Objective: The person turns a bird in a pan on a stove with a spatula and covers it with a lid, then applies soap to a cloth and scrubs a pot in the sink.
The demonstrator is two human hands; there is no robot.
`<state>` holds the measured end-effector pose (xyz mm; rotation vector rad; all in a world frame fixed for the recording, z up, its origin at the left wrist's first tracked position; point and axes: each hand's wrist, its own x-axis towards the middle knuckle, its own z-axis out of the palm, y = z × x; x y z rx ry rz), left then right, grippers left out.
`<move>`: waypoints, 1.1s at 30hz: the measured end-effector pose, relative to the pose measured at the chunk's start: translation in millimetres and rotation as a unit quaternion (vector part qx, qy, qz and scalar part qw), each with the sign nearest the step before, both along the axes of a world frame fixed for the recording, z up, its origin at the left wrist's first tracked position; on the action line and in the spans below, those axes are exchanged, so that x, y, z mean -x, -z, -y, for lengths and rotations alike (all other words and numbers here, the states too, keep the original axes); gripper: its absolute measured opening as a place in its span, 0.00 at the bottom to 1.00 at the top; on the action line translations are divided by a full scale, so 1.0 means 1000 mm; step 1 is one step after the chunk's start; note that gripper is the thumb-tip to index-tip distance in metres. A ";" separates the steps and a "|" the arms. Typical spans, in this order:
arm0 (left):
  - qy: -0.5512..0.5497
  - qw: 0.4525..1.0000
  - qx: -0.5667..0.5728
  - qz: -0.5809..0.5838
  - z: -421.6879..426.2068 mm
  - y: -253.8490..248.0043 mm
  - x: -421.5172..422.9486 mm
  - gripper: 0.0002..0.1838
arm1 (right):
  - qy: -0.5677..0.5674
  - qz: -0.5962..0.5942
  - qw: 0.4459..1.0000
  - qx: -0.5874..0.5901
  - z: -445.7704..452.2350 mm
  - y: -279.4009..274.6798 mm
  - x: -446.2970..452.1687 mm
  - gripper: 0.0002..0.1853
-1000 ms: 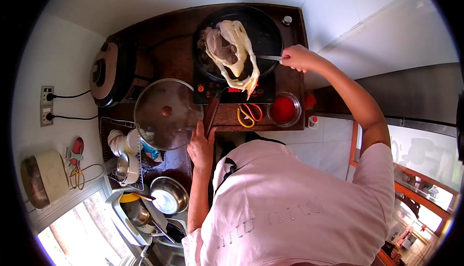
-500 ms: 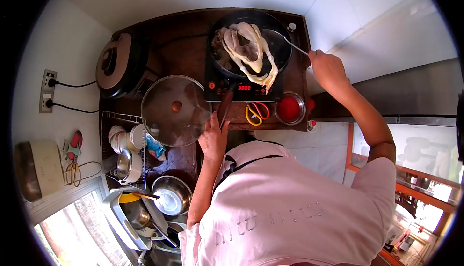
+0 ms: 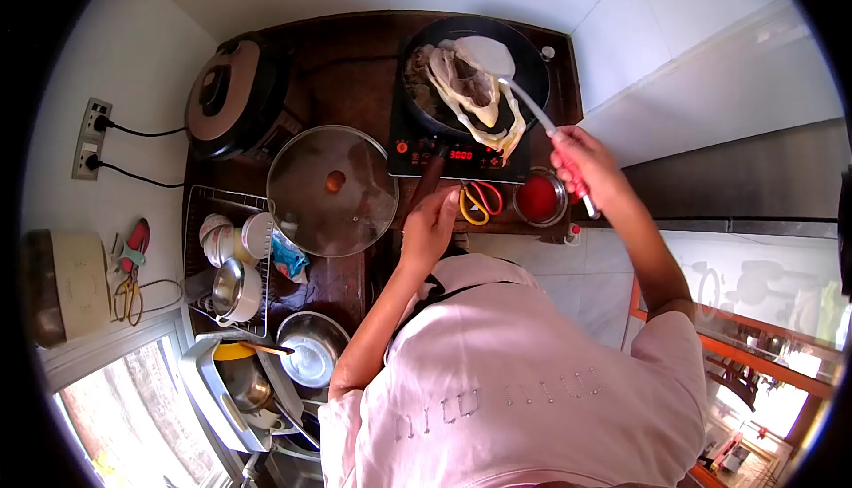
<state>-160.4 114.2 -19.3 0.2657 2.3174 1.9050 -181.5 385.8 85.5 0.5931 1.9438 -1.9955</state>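
A black frying pan (image 3: 537, 58) stands on an induction cooker (image 3: 399, 169) whose display reads 3000. In it lies a pale whole plucked bird (image 3: 484, 111), its yellowish feet hanging over the near rim. My right hand (image 3: 586, 164) is closed around the handle of a metal spatula (image 3: 528, 102); the broad, shiny blade rests on or just above the bird. My left hand (image 3: 428, 231) is closed around the pan's dark handle, its grip partly hidden. Close to it lie scissors with red and yellow handles (image 3: 470, 213). A glass bowl of red liquid (image 3: 537, 198) sits beneath my right forearm's side.
A glass lid (image 3: 306, 213) lies left of the cooker, with a rice cooker (image 3: 217, 102) behind it. Lower left are a dish rack (image 3: 200, 248) with bowls and a pot, a metal basin (image 3: 311, 350), and a grey tub (image 3: 209, 399). A wall (image 3: 683, 18) bounds the right side.
My right hand has come down and nearer, and the spatula's blade has moved from the pan's right side onto the bird. My left hand has shifted slightly right along the pan handle.
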 end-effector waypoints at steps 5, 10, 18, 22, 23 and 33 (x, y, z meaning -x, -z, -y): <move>0.079 0.947 -0.168 0.263 -0.030 -0.027 0.011 0.20 | -0.021 -0.038 0.999 -0.016 0.050 0.022 -0.021 0.14; 0.150 0.884 -0.313 0.315 -0.052 -0.027 0.025 0.17 | -0.058 -0.062 0.994 -0.064 0.089 0.044 -0.038 0.15; 0.030 0.887 -0.324 0.327 -0.024 -0.022 0.024 0.14 | -0.180 -0.269 0.782 -0.533 0.058 0.070 -0.005 0.17; 0.044 0.899 -0.329 0.285 -0.013 -0.009 0.011 0.11 | -0.113 -0.288 0.689 -0.655 0.061 0.092 0.022 0.23; 0.040 0.901 -0.321 0.288 -0.010 -0.009 0.007 0.11 | -0.134 -0.294 0.678 -0.660 0.061 0.100 0.027 0.24; 0.020 0.926 -0.273 0.261 0.007 0.003 -0.007 0.13 | -0.203 -0.330 0.564 -0.729 0.055 0.136 0.052 0.17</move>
